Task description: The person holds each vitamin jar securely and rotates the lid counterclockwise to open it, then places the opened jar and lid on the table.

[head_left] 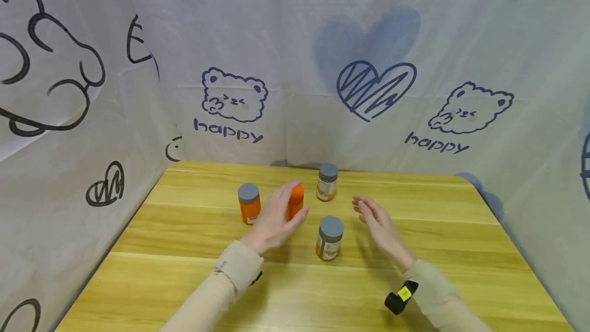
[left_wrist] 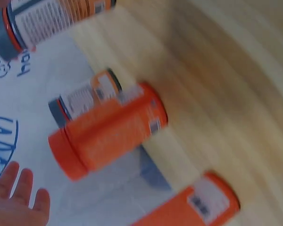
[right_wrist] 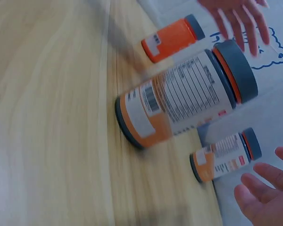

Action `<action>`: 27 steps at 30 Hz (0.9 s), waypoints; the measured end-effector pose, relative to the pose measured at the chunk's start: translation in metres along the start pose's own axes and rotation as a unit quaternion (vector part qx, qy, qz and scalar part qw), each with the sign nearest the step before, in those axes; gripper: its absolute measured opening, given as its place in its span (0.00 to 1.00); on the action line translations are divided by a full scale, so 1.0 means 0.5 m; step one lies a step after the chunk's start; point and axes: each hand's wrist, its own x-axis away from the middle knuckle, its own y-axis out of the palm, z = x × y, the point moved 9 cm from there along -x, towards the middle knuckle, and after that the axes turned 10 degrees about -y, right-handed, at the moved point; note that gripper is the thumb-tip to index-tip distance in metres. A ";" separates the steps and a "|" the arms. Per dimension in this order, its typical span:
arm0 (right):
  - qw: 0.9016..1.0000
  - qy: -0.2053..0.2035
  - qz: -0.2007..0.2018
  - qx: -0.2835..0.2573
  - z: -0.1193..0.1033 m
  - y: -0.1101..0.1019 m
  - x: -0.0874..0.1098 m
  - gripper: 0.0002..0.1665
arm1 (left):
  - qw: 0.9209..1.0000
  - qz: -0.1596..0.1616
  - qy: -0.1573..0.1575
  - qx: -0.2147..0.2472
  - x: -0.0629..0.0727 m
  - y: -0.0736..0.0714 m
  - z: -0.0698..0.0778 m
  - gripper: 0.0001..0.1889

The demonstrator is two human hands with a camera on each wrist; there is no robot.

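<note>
Surface: 1 table (head_left: 332,296), wood-grain, yellowish, marked in long bands; rear edge against a hanging cloth (head_left: 299,135). Room: pale, wrinkled cloth at back and both sides, printed with hearts, 2 bear faces on the rear with "happy" beneath each, larger black line drawings at left.

Item 1: orange-capped jar (left_wrist: 108,132), on the table, partly hidden by the left hand (head_left: 272,220) in the head view. Upright, long axis vertical, cap upward; slanted in the left wrist view, cap toward lower left. Left hand: fingers extended, thumb apart, just beside item 1; contact impossible to tell.

Item 2: grey-lidded orange jar (head_left: 249,205), upright, left of item 1.

Items 3 and 4: near white-labelled jar (head_left: 329,240) and far white-labelled jar (head_left: 327,184), grey-lidded, upright. Right hand (head_left: 379,223): to their right, fingers relaxed, clear of both.
</note>
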 end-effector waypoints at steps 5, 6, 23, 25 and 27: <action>0.997 0.052 0.018 -0.054 0.013 0.012 0.008 0.29 | 0.997 -0.074 -0.028 0.024 0.003 0.064 0.000 0.36; 0.996 0.063 0.025 -0.063 0.016 0.013 0.010 0.29 | 0.995 -0.087 -0.035 0.033 0.004 0.075 0.000 0.37; 0.981 0.148 0.052 -0.116 0.056 0.039 0.024 0.30 | 0.938 -0.273 -0.160 0.144 0.019 0.217 -0.036 0.47; 0.980 0.151 0.050 -0.118 0.057 0.041 0.025 0.30 | 0.936 -0.280 -0.153 0.152 0.019 0.224 -0.034 0.45; 0.979 0.155 0.051 -0.120 0.058 0.043 0.025 0.29 | 0.935 -0.282 -0.148 0.159 0.019 0.229 -0.032 0.43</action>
